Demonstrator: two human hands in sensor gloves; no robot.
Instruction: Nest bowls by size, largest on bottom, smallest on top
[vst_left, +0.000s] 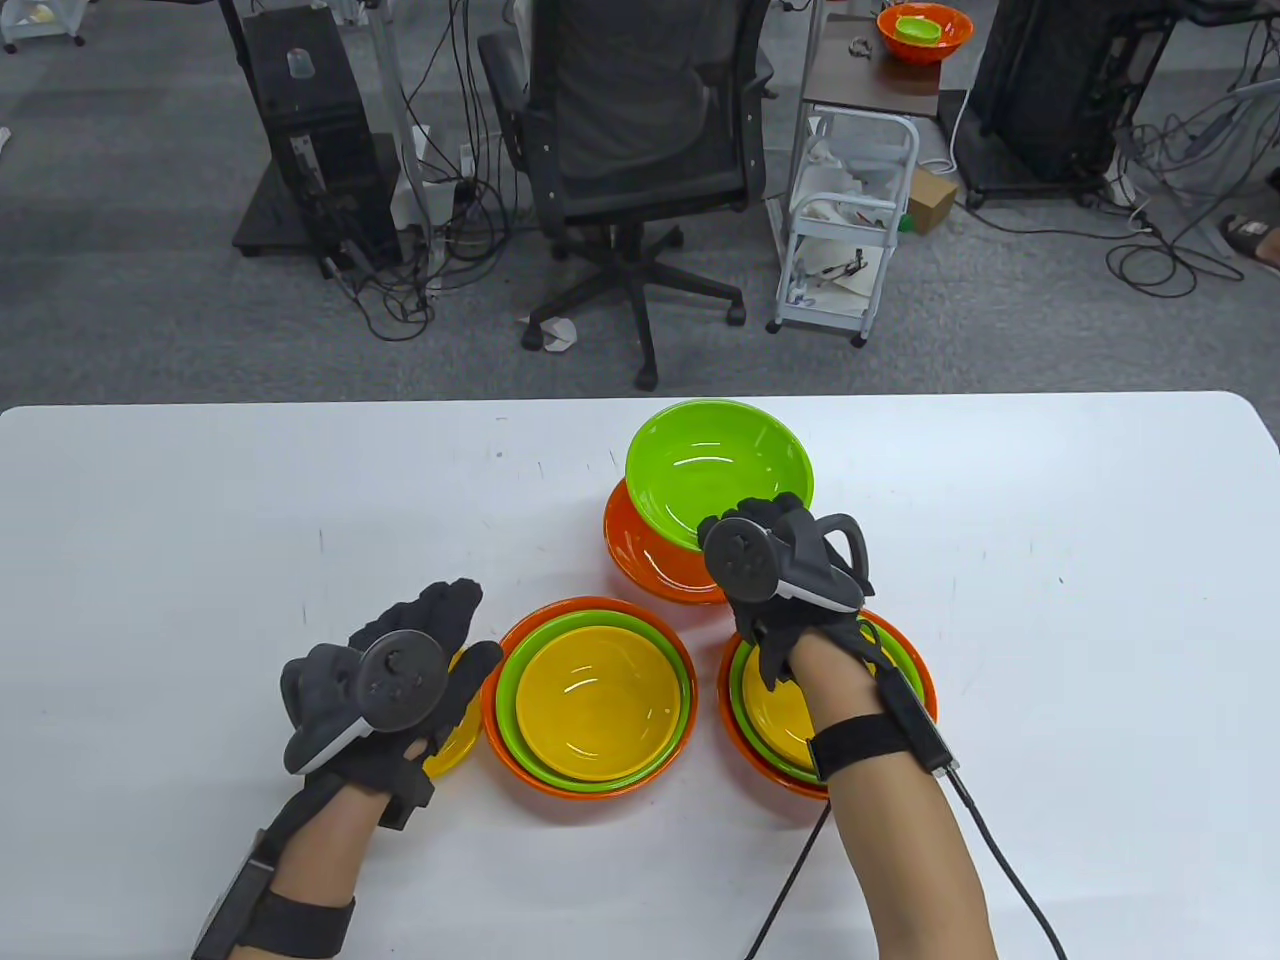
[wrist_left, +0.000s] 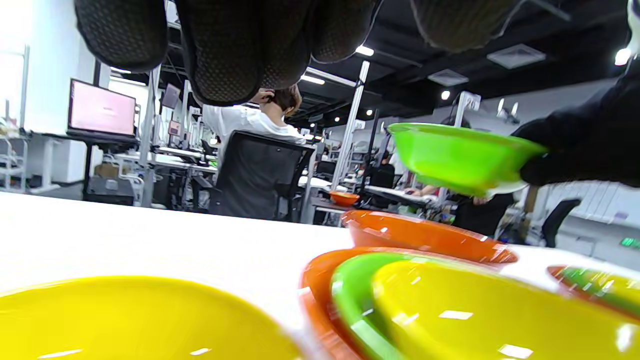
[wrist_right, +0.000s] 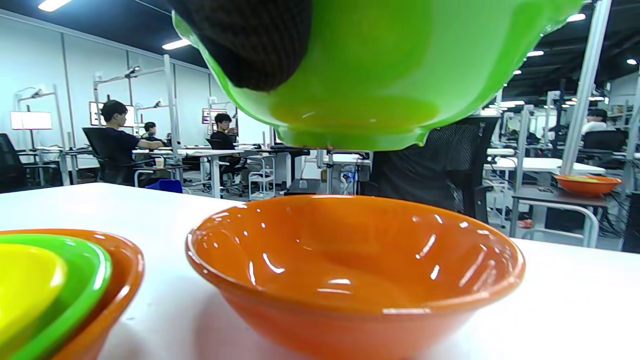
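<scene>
A: Where is the glossy green plastic bowl (vst_left: 718, 468)?

B: The right hand (vst_left: 775, 570) grips it by the near rim and holds it in the air, above the single glossy orange plastic bowl (vst_left: 645, 555) that stands on the white table (vst_left: 200, 520). In the right wrist view the green bowl's underside hangs clear over the orange bowl's open mouth, with a gap between them. The green bowl sits slightly farther from the person than the orange one, so they overlap only in part.

A: And the left hand (vst_left: 395, 680)?

B: It lies over a small glossy yellow plastic bowl (vst_left: 455, 735) at the table's near left. Its fingers (wrist_left: 240, 45) hang above the yellow bowl in the left wrist view, but whether they grip it cannot be told.

A: What else is on the table?

B: Two finished stacks. The middle nested stack (vst_left: 590, 695) has orange outermost, green inside it and yellow on top, and it stands just beside the small yellow bowl. The right nested stack (vst_left: 900, 660), in the same colours, lies partly under the right forearm.
</scene>
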